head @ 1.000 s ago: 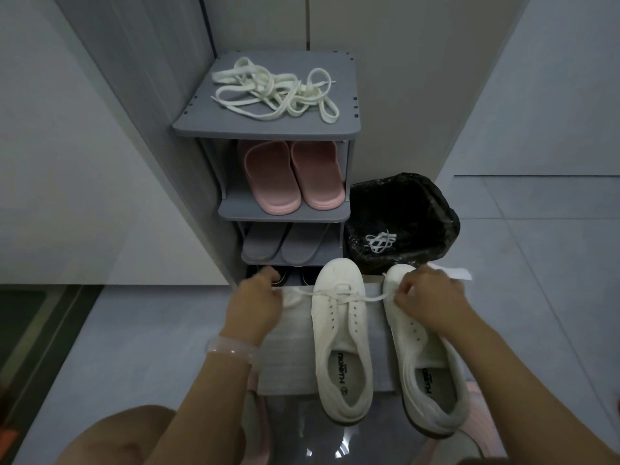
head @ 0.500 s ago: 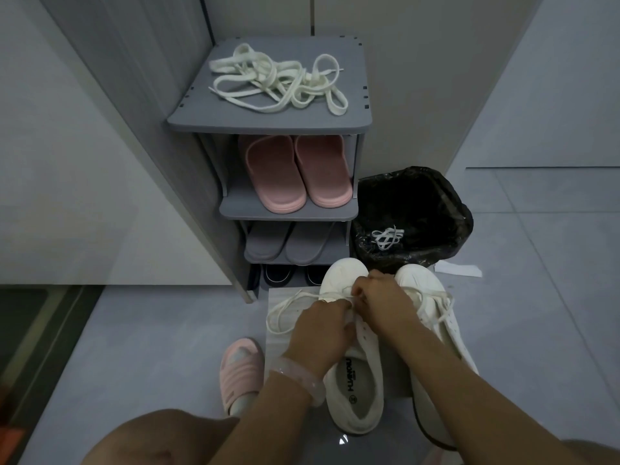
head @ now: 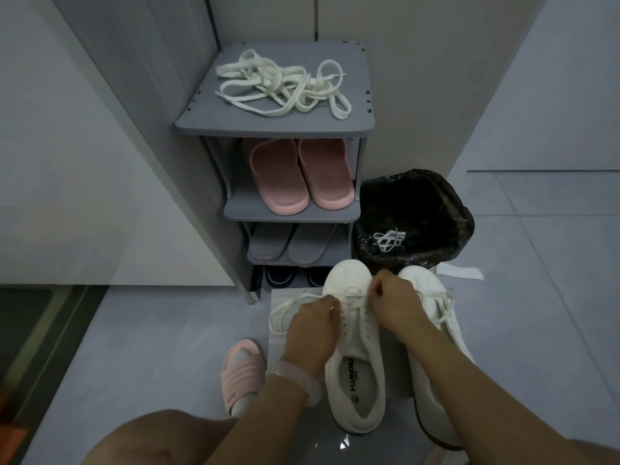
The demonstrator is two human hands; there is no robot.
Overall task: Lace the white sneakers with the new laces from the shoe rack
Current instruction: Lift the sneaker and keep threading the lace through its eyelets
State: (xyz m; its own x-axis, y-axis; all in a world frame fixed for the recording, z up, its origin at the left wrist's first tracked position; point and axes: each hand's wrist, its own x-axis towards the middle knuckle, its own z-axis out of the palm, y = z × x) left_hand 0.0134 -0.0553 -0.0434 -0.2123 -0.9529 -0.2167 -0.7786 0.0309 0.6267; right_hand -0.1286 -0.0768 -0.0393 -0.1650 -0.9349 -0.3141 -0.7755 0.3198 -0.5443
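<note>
The left white sneaker (head: 352, 347) lies toe-away on a pale sheet (head: 281, 344) spread on the floor, directly in front of the grey shoe rack (head: 275, 127). A white lace (head: 285, 308) runs across its front eyelets and loops loosely out over the sheet on the sneaker's left side. The left hand (head: 310, 325) rests on the sneaker's left edge with fingers curled, pinching the lace near the eyelets. The right hand (head: 397, 302) sits over the sneaker's toe end, its fingers bent and pinching the other run of the lace just above the tongue. The insole carries dark printed lettering, a brand mark that reads roughly "HUANQIU", though it is too small to be sure.

The second white sneaker (head: 436, 330) lies just to the right of the first, partly under the right forearm, with its own lace trailing over its top.

Ahead of the first sneaker, on the rack's top shelf, lies a tangle of cream laces (head: 285, 87). The shelf below holds pink slippers (head: 297, 176), the next one grey slippers (head: 295, 245), and dark shoes (head: 292, 275) sit at the bottom. To the right of the rack, beyond the sneakers' toes, stands a bin with a black liner (head: 414, 216) holding a small bundle of white lace (head: 387, 239). A white paper strip (head: 459, 271) lies on the floor beside it. Left of the first sneaker, a foot in a pink slipper (head: 243, 372) stands on the floor, and the left wrist wears a pale translucent bracelet (head: 295, 380).
</note>
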